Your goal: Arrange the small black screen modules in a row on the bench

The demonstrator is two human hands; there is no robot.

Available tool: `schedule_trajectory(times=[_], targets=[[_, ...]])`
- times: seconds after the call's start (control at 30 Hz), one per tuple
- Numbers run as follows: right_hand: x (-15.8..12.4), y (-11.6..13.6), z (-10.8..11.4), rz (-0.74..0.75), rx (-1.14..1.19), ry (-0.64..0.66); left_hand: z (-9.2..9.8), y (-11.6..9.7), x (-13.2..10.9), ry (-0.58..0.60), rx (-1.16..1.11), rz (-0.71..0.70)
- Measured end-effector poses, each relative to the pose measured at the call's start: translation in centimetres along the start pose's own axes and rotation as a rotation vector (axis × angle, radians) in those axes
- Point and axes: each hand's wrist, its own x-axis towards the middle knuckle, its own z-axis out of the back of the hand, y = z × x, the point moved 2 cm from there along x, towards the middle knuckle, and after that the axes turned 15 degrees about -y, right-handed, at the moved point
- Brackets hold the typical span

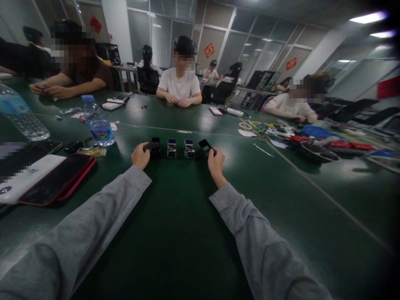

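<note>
My left hand (pixel 140 156) is at the left end of a short row of small parts, with its fingers closed at the side of a black plastic case (pixel 155 147). My right hand (pixel 216 161) pinches a thin black frame-like cover (pixel 205 146) with a window in it, tilted and raised at the row's right end. Between the hands stand two small circuit boards with little screens, a left board (pixel 171 148) and a right board (pixel 189 148). They are apart from each other, and neither hand touches them.
At left are a water bottle (pixel 97 123), a larger bottle (pixel 23 110), a phone in a red case (pixel 59 180) and a small yellow packet (pixel 92 152). A wrench (pixel 263 150) and a heap of cables (pixel 262 128) lie to the right. Several people sit around the green table (pixel 187 233).
</note>
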Motion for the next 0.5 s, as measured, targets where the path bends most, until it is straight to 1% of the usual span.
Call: schedule_trajectory(times=[0.13,0.23,0.3,0.4,0.47,0.5], targets=[[0.1,-0.2,0.1,-0.059,-0.052,-0.043,0.0,0.1,0.0,-0.003,-0.019,-0.007],[-0.3,0.2,0.4,-0.048,-0.064,-0.072,0.0,0.0,-0.1,0.000,-0.025,0.002],[-0.7,0.5,0.4,-0.011,-0.073,-0.034,0.1,-0.3,-0.1,0.000,-0.030,0.016],[-1.0,0.8,0.4,0.023,-0.058,0.067,0.4,-0.6,-0.3,0.000,-0.042,0.035],[-0.8,0.8,0.8,0.015,-0.009,0.098,0.6,-0.9,-0.3,0.002,-0.048,0.036],[-0.6,0.6,1.4,0.000,0.026,0.101,0.6,-0.9,-0.3,0.002,-0.048,0.036]])
